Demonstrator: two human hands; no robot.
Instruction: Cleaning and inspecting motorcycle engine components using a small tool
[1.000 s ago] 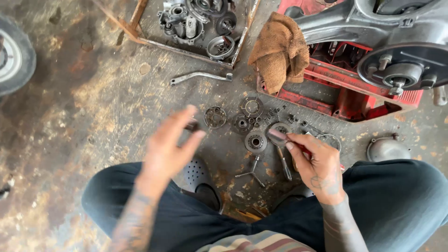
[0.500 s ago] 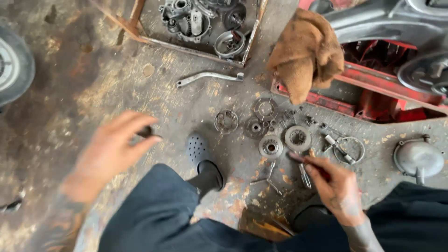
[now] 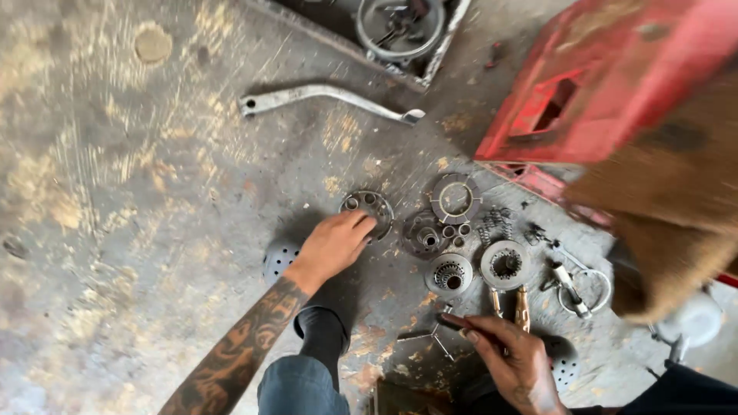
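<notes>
My left hand (image 3: 332,244) lies fingers-down on the round holed plate (image 3: 367,209), mid-floor. My right hand (image 3: 513,360) pinches a thin dark tool (image 3: 461,323) near the floor's lower edge, beside the gears (image 3: 449,274), laid out flat for easy picking.

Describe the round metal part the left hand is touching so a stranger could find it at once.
Start at the long bent metal lever lying on the stained concrete floor, then drop down to the cluster of clutch parts. The round plate sits at the cluster's left edge, under the left hand fingertips. Unlike its neighbours, it carries a ring of small raised cylinders.
</notes>
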